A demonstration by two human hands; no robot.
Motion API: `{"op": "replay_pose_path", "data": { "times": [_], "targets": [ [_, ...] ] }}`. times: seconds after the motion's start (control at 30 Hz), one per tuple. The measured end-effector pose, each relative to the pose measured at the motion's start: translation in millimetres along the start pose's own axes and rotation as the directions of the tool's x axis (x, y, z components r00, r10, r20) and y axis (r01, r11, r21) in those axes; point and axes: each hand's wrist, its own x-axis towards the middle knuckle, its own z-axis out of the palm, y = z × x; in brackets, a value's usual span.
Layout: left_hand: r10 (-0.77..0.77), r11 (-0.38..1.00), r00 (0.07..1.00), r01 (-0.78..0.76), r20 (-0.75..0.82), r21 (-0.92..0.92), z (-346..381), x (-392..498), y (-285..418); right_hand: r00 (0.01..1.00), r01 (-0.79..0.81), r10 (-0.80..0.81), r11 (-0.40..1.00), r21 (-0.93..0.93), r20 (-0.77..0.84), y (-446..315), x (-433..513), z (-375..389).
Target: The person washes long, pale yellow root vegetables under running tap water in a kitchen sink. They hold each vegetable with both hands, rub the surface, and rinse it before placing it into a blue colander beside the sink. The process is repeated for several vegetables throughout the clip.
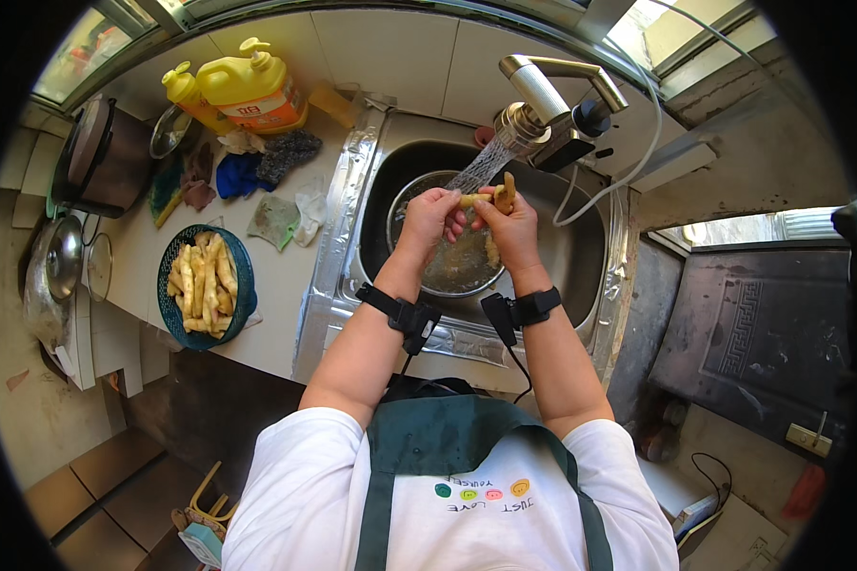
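Over a steel sink [568, 264], my left hand [430, 220] pinches one end of a knobbly piece of ginger root [504, 196]. My right hand [515, 232] grips the same piece near its branching, upright end. Below both hands sits a round metal bowl [464, 292] holding water, with blurred yellowish matter in it. Water streams from the metal faucet [539, 93] into the bowl, just behind my fingers. On the counter to the left, a teal plastic basket [246, 314] holds several pale yellow ginger pieces [203, 278].
Cleaning cloths [241, 175], a scouring pad [273, 220] and yellow detergent bottles [253, 93] stand or lie left of the sink. Farther left is a dark cooker [103, 157]. A white hose [650, 153] loops down beside the faucet. Foil tape [336, 214] lines the sink's edge.
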Motion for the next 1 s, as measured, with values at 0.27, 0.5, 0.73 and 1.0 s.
{"op": "replay_pose_path", "data": {
  "times": [0.27, 0.5, 0.73, 1.0],
  "targets": [
    [0.018, 0.999, 1.000, -0.018, 0.007, 0.026, 6, -5, 7, 0.992, 0.100, -0.089, 0.986, -0.132, 0.087, 7, 4, -4],
    [0.076, 0.995, 0.995, -0.071, 0.066, -0.072, 4, -1, -3, 0.997, 0.025, -0.021, 0.997, -0.066, 0.068, 9, 0, -3],
    [0.130, 0.991, 0.987, -0.132, 0.090, 0.015, 5, -2, -4, 0.998, -0.055, 0.055, 0.998, 0.038, 0.019, -4, -1, -6],
    [0.180, 0.904, 0.969, -0.232, 0.171, 0.359, 12, -2, -6, 0.968, -0.208, 0.205, 0.978, 0.011, 0.144, -8, 10, -20]
  ]
}}
